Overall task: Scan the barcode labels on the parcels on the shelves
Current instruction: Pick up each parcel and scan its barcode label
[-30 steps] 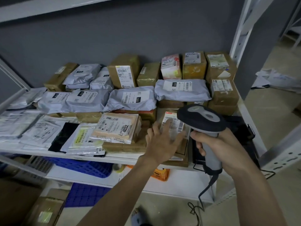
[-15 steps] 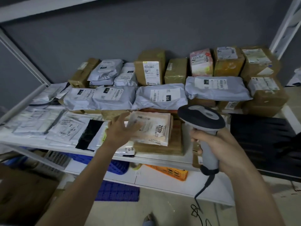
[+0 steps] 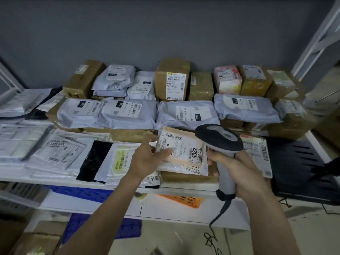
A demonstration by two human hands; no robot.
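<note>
A white shelf [image 3: 110, 185] is crowded with parcels: brown boxes at the back, grey mailer bags [image 3: 127, 115] in the middle row, flat envelopes in front. My left hand [image 3: 147, 159] holds the left edge of a tan padded parcel [image 3: 181, 150] marked 4032 and tilts its barcode label up, thumb on the label. My right hand [image 3: 237, 168] grips the handle of a grey and black barcode scanner [image 3: 219, 138], whose head hangs just right of that parcel, over its right edge. Another labelled parcel [image 3: 257, 153] lies to the right, behind the scanner.
A black perforated tray [image 3: 298, 166] sits at the shelf's right end. Below are a lower white shelf, blue crates [image 3: 82, 193] and an orange packet [image 3: 182, 199]. The scanner's cable [image 3: 213, 234] trails to the floor. A white shelf upright [image 3: 316, 37] stands at right.
My left hand left the right-hand parcel, moved left to the 4032 parcel and lifted its edge. The scanner stayed in my right hand, and the view shifted left.
</note>
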